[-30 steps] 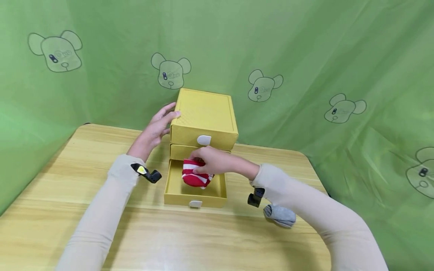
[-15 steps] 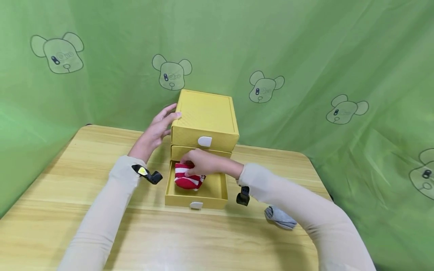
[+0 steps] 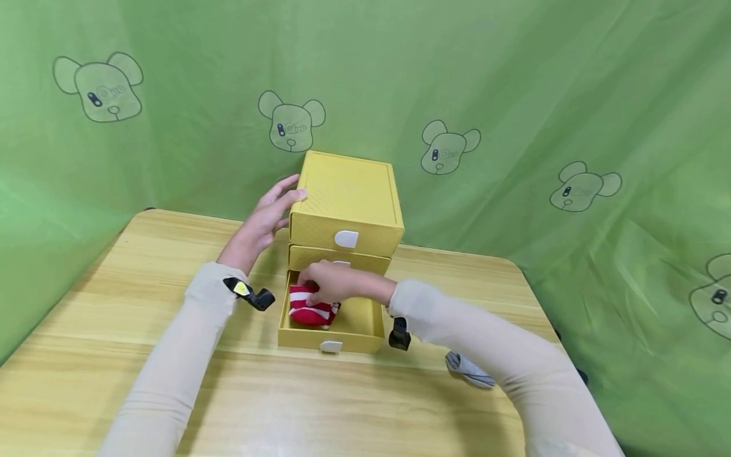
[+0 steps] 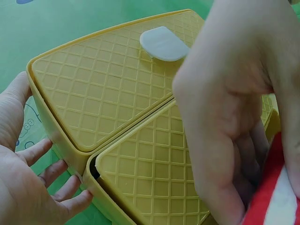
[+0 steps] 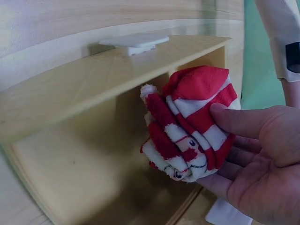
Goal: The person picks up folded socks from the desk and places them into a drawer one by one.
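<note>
My right hand (image 3: 338,282) grips a rolled red-and-white striped sock bundle (image 3: 308,313) at the left side of the pulled-out bottom drawer (image 3: 360,343). In the right wrist view, the thumb lies over the striped cloth and the fingers are beneath; the sock bundle (image 5: 201,122) shows white fuzzy trim and a small face design. My left hand (image 3: 264,219) rests against the left side of the yellow drawer unit (image 3: 351,190), thumb at the top edge. The left wrist view has its fingers (image 4: 70,187) spread along the unit's side.
A grey rolled sock bundle (image 3: 469,369) lies on the wooden table (image 3: 274,406), right of the drawer, partly behind my right sleeve. The upper two drawers are closed, with white tabs (image 3: 346,239). A green curtain (image 3: 365,76) hangs behind.
My right hand has moved left and lower with the red striped sock bundle, from the middle of the bottom drawer to its left side. The left hand stays on the drawer unit.
</note>
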Demonstrator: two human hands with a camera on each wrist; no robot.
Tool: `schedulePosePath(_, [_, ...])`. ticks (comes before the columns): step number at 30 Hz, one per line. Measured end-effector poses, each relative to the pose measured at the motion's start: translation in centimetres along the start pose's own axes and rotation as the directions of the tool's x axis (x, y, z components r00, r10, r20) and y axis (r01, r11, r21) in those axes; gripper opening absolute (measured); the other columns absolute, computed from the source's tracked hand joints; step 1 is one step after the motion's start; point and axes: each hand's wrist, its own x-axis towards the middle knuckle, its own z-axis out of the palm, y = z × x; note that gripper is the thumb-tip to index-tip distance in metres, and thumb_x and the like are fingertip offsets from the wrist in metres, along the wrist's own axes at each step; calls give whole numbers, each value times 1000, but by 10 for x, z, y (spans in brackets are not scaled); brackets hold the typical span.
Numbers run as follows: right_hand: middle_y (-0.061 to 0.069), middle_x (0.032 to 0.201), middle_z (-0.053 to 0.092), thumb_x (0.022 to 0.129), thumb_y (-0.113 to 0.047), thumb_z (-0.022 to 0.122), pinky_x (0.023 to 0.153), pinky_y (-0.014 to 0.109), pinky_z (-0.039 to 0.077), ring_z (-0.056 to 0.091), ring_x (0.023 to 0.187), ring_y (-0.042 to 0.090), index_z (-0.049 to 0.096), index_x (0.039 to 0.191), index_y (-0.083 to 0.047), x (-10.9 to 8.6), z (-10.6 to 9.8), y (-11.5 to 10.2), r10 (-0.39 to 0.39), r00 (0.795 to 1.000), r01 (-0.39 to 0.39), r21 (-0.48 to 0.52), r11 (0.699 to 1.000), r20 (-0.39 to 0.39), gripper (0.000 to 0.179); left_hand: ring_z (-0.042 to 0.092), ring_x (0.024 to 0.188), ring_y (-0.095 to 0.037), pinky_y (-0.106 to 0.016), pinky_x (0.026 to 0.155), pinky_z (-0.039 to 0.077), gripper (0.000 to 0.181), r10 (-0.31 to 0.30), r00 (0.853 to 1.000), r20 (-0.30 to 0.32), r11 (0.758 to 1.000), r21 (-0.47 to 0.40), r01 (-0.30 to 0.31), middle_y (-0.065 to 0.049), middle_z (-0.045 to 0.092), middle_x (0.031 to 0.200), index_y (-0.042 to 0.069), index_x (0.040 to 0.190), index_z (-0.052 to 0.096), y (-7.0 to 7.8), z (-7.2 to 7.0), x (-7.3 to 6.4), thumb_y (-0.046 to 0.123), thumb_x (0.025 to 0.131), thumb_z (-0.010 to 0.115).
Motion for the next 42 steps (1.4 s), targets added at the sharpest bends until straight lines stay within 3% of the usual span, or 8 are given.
schedulePosePath(15, [9,98,74,93,-7,72,78,25,53,59,84,13,73,110,-2,11,15,0,-3,1000,4,-8,1000,10,17,45,143,-28,-46,119,36,70,0,1000,11,1000,8,0,-2,34,165,30,160,32,-2,2,-2,30,97,63])
schedulePosePath(24, [10,96,74,92,-4,73,72,21,48,58,79,11,72,110,-1,11,9,1,-15,1000,15,2,1000,-10,19,46,141,-30,-44,118,38,70,0,1000,4,1000,8,0,-4,35,164,30,160,32,-1,2,-1,30,97,63])
schedulePosePath(29, [12,103,75,92,-5,74,79,22,54,66,90,16,72,115,0,7,5,0,-13,1000,14,6,1000,-8,24,46,141,-28,-44,117,39,69,-5,1000,2,1000,4,5,-3,36,164,30,160,33,-3,2,1,30,97,63])
schedulePosePath(35, [16,113,75,90,-2,73,93,28,58,71,106,25,70,119,4,-7,-8,-1,-18,1000,19,44,999,-23,30,43,143,-27,-46,120,36,70,-7,1000,3,1000,6,7,-3,35,164,31,160,33,-3,1,1,31,97,64])
schedulePosePath(42, [20,116,73,91,0,72,89,25,59,72,104,28,67,122,6,-46,-29,8,-34,999,37,123,992,-25,32,43,144,-28,-46,120,35,71,-7,1000,3,1000,18,7,-5,34,165,32,160,31,-1,-1,2,33,97,64])
